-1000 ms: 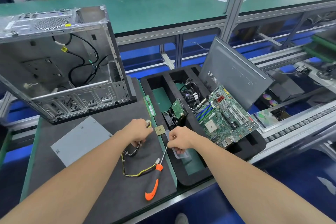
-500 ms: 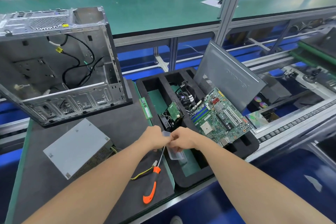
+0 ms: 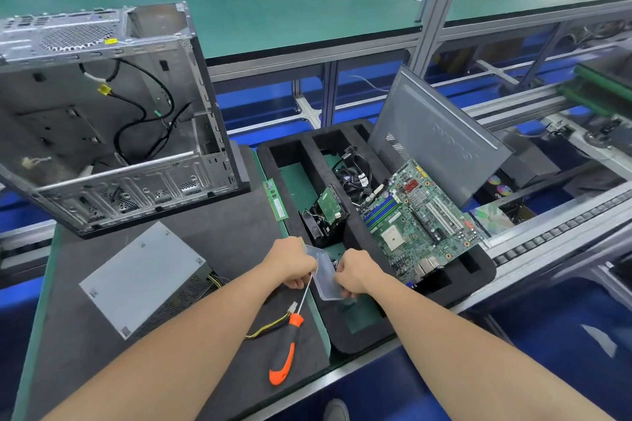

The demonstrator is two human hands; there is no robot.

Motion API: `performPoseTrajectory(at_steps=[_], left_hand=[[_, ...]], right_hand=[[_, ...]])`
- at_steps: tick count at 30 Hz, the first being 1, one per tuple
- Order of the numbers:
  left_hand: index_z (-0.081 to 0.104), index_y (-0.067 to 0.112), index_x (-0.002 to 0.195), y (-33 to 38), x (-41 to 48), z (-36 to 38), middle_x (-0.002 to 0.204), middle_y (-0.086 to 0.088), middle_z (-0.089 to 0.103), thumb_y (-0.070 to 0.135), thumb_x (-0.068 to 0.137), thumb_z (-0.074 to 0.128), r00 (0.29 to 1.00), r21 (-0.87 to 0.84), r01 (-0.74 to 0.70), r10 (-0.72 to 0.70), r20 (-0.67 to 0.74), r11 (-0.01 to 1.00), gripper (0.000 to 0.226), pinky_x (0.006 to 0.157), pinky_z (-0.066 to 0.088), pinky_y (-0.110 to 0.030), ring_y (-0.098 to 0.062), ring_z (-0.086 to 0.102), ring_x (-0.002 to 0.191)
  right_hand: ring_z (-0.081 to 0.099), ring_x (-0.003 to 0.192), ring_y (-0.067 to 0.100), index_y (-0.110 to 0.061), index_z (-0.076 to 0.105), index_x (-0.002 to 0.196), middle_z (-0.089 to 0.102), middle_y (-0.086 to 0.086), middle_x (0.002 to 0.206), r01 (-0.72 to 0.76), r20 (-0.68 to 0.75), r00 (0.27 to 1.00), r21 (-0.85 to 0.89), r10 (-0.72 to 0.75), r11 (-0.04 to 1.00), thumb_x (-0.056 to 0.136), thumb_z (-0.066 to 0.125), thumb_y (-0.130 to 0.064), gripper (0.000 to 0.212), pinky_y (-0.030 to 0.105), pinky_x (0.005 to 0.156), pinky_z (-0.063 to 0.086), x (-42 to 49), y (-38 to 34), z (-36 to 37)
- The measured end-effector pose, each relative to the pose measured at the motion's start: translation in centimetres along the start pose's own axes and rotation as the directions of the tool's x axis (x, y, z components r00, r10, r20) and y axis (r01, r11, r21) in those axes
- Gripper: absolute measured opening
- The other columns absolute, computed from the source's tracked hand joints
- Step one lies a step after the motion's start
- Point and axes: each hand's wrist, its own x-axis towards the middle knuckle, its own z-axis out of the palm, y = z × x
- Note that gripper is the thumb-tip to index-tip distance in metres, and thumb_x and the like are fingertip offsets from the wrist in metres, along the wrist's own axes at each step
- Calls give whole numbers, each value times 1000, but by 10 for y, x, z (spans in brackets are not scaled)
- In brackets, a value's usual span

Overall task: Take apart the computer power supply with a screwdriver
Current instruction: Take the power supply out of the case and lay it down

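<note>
The grey metal power supply (image 3: 143, 277) lies on the dark mat at the left, its yellow and black cable (image 3: 265, 328) trailing right toward the screwdriver. An orange-and-black screwdriver (image 3: 287, 349) lies on the mat, tip pointing up toward my hands. My left hand (image 3: 290, 261) and my right hand (image 3: 354, 273) both grip a small clear plastic case (image 3: 325, 275) between them, over the front of the black foam tray (image 3: 362, 335). What the case contains is not visible.
An open computer chassis (image 3: 102, 120) stands at the back left. The foam tray holds a motherboard (image 3: 420, 215), a hard drive (image 3: 326, 215), a cooler with cables and a leaning side panel (image 3: 437, 140). A RAM stick (image 3: 275, 200) lies by the tray's left edge. Conveyor rails run at the right.
My left hand let go of the cable and joined the right hand on the clear case. The view shifted, bringing the whole power supply into sight. The screwdriver lies as before.
</note>
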Motion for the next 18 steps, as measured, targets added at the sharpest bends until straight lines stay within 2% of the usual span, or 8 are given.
performPoseTrajectory(at_steps=[5,10,14,18], left_hand=[[69,-4,90,2,3,2,68,-11,76,10,80,60,999,-63,32,-30,27,997,20,54,62,-30,-21,70,51],[71,-4,91,8,8,8,72,-12,77,14,80,59,998,-57,33,-31,48,998,24,47,56,-25,-20,72,52],[71,-5,91,11,13,13,69,-11,76,13,81,58,998,-85,30,-26,55,996,24,51,60,-27,-21,71,50],[71,-9,95,11,15,17,71,-15,76,9,85,58,995,-157,58,-44,90,986,24,60,64,-32,-23,71,55]], right_hand=[[63,51,11,5,79,90,80,18,88,4,14,1000,10,-4,1000,98,47,-3,35,31,86,63,-4,2,-3],[66,53,13,5,78,85,79,17,82,-23,3,1000,35,23,999,98,49,-3,32,32,85,63,-6,5,-6],[73,65,22,5,78,84,79,18,80,-38,-10,999,37,39,999,98,51,-3,31,36,82,65,-4,10,-11],[70,56,15,2,80,81,79,14,76,-65,-16,998,17,66,998,97,51,-2,33,32,77,65,3,14,-6]])
